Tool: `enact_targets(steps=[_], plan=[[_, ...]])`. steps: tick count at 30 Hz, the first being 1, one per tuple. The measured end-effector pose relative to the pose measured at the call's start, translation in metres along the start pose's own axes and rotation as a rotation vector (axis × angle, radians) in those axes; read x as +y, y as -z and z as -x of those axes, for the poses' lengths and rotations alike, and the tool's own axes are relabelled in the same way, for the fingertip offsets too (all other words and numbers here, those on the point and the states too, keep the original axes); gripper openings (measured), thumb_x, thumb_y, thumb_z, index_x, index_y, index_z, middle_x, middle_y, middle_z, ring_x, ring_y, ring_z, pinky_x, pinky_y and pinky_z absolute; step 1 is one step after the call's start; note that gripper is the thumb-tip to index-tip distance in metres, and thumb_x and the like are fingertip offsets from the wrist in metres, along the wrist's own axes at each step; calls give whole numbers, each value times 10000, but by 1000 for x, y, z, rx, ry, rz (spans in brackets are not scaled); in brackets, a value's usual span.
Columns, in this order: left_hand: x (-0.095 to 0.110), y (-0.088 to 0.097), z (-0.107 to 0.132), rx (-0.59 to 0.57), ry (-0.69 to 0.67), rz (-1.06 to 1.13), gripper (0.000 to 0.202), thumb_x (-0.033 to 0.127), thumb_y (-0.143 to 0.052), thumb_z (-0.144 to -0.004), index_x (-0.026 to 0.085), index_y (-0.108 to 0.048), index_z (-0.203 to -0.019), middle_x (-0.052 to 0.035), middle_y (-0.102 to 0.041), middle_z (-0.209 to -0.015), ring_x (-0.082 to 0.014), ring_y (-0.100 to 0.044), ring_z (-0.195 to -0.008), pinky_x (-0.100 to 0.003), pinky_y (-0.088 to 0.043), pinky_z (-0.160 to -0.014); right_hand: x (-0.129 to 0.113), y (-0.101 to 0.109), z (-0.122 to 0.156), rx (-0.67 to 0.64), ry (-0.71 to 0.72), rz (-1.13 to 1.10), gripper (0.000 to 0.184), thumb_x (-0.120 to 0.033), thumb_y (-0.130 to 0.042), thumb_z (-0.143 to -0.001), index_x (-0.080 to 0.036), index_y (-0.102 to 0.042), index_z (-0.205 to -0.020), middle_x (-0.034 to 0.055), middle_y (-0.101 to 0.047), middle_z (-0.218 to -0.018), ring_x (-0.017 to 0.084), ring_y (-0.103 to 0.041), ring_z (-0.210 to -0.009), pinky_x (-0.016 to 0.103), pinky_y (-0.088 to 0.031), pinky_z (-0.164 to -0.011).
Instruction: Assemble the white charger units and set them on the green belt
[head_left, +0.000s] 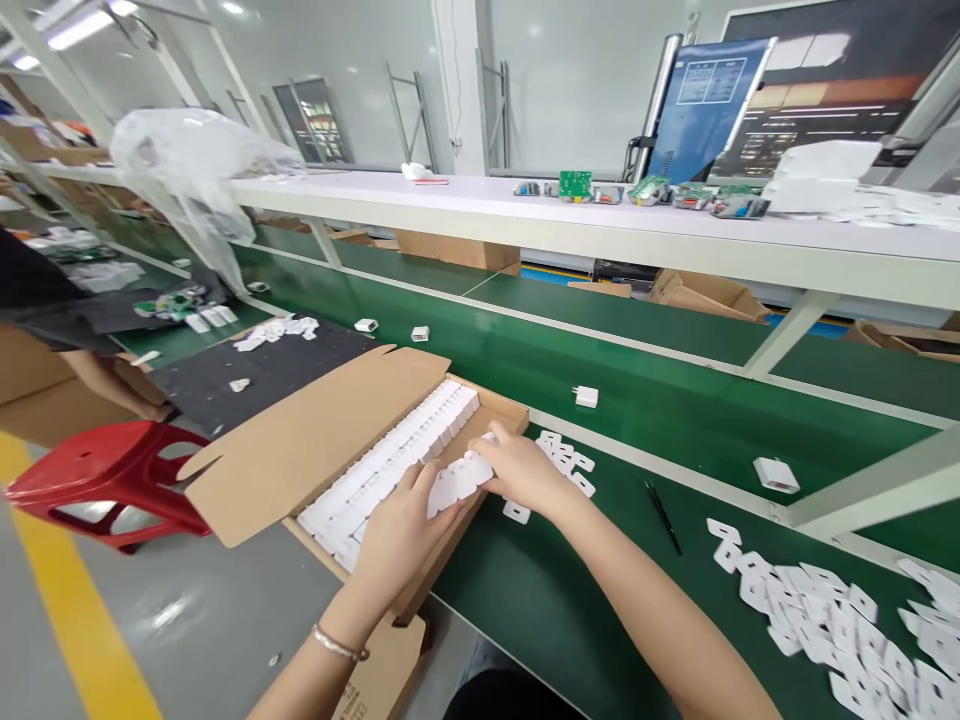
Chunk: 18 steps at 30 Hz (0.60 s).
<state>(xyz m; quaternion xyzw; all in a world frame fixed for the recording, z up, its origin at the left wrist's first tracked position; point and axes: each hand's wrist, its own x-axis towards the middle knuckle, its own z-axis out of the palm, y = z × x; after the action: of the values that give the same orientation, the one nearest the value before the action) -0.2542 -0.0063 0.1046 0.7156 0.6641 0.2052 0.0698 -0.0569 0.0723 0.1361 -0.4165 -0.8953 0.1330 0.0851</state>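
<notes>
Left hand and right hand: fingers clamped on opposite ends of short row of white pieces, above open cardboard box at near edge of counter. White blocks lined up inside. Flat white plates, thin black tool right of box.

Cardboard, plastic and a bit of shine on our bench

We've got plain matt cardboard on the box, packed with smooth plastic blocks that look more satin than shiny. Our benchtop is smooth with a soft sheen, while the mat looks dull and dark. The tabs look like thin, smooth plastic to us. Glossiest thing we can spot? Probably the plastic stool, though the floor is pretty polished too. The film is crinkly see-through plastic, the shelf smooth and pale, and our bracelet shiny silvery metal.
</notes>
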Motion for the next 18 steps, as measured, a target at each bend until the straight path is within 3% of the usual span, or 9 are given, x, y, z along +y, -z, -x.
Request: enact_targets(steps=[5, 8, 10, 14, 16, 18], plan=[[-51, -31, 0, -153, 107, 57, 402, 246, -565, -956, 183, -497, -1348, -128, -609, -1227, -253, -747, -843, -382, -599, -757, -3, -52, -56, -110, 20, -28, 317, -172, -776, -849, -220, -660, -1141, 91, -600, -1171, 246, -675, -889, 308, -468, -715], [-65, -51, 0, -174, 114, 41, 461, 109, -508, -941, 153, -466, -1398, -152, -529, -1261, -220, -740, -815, -358, -605, -739, 8, -71, -72, -171, 1, -70, 376, -170, -801, -814, -218, -679, -1166, 91, -624, -1155, 260, -685, -934, 318, -481, -757], [-68, -58, -1, -167, 115, -15, 502, 81, -484, -951, 138, -435, -1447, -169, -510, -1282, -210, -740, -792, -339, -601, -698, 14, -77, -78, -197, -1, -114, 515, -193, -829, -782, -243, -661, -1266, 91, -636, -1179, 278, -683, -1012, 327, -492, -802], [-65, -50, -1, -222, 106, -231, 574, 123, -524, -979, 141, -389, -1536, -178, -560, -1299, -218, -741, -762, -304, -574, -581, 18, -83, -80, -170, -35, -198, 1023, -217, -885, -694, -238, -384, -1586, 153, -620, -1319, 337, -633, -1191, 361, -512, -873], [-61, -40, 1, -215, 80, -343, 626, 162, -575, -974, 171, -381, -1569, -172, -596, -1306, -234, -743, -798, -296, -570, -557, 17, -86, -76, -111, -79, -220, 1101, -165, -846, -701, -197, -274, -1641, 193, -602, -1359, 343, -641, -1175, 371, -525, -849], [-55, -30, 1, -142, -1, -442, 662, 228, -636, -960, 174, -402, -1578, -190, -626, -1305, -291, -741, -925, -354, -618, -675, 20, -86, -69, -22, -115, -231, 1052, -119, -770, -740, -211, -255, -1653, 187, -596, -1375, 310, -671, -1095, 361, -534, -812]])
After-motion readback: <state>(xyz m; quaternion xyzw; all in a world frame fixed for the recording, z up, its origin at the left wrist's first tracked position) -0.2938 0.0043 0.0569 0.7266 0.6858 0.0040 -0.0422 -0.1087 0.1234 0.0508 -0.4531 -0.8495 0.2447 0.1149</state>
